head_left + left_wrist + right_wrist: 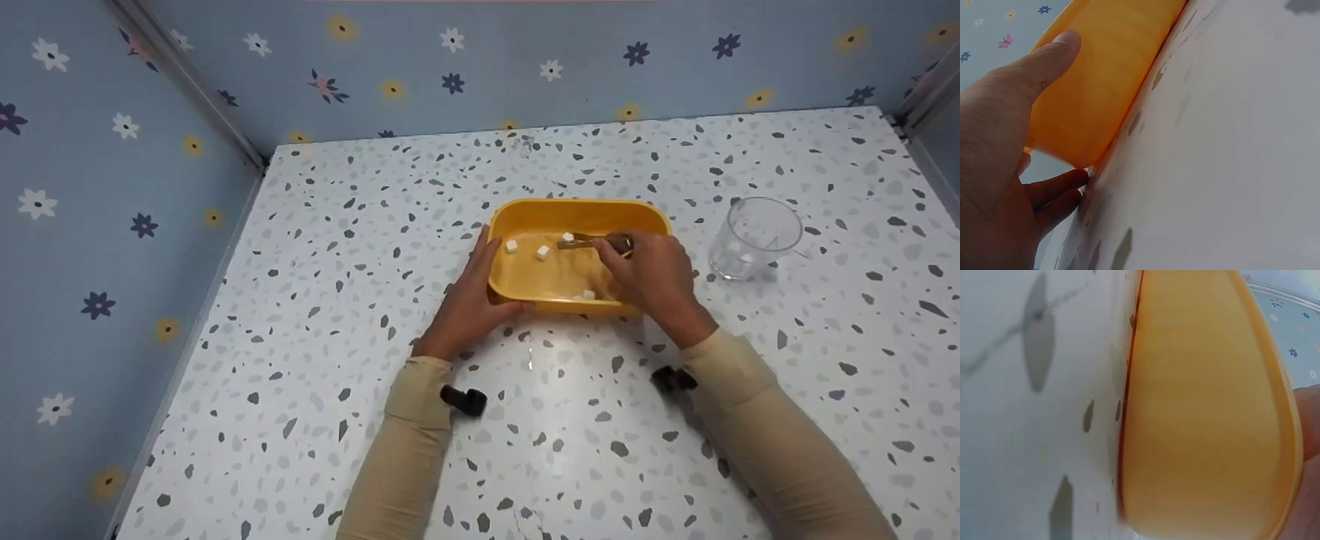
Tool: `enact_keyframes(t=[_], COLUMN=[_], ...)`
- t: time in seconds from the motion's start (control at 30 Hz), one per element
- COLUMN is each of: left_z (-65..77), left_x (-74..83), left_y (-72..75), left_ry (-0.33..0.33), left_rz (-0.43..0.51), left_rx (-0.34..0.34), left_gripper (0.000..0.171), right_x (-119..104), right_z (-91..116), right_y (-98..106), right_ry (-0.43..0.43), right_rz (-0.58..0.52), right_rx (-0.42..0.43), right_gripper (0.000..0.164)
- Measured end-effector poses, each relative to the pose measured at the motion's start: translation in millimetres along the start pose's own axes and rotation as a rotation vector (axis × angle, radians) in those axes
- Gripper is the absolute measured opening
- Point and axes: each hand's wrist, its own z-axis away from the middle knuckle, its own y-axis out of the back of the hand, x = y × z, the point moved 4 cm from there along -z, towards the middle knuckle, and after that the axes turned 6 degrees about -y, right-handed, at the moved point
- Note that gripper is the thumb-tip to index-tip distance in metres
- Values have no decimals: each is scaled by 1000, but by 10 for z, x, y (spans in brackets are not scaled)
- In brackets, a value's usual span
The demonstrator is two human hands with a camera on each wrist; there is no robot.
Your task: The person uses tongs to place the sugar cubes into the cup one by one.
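Note:
A yellow plastic tub (540,285) stands on the table with several small white cubes in it, among them a cube (542,253) near its middle. My left hand (469,300) holds the tub's left end, thumb on the front wall and fingers around the side; the left wrist view shows this thumb (1053,59) against the wall. Over the tub's right part, my right hand (652,274) grips a pair of brownish tongs (581,244). Their tips point left, one at each side of a white cube (568,237). In the right wrist view, the tub's wall hides most of the right hand.
To the right of the tub stands a clear glass cup (757,236) with something whitish low inside. The speckled table (375,225) meets flowered blue panels (487,67) at the back and left. Each wrist wears a small black camera.

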Motion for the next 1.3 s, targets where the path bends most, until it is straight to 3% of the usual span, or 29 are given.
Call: enact_keyframes(t=[0.73,1.3], left_z=[-5,-8], left_x=[10,5], left_y=[7,0], left_ry=[-5,-18], left_rz=[15,8], left_rx=[2,5], left_gripper=[112,113], right_x=[3,-8], right_z=[-7,17], right_y=[9,42], right_ry=[-49,-1], right_rz=[17,-23], right_rx=[-4,68], right_gripper=[35,38])
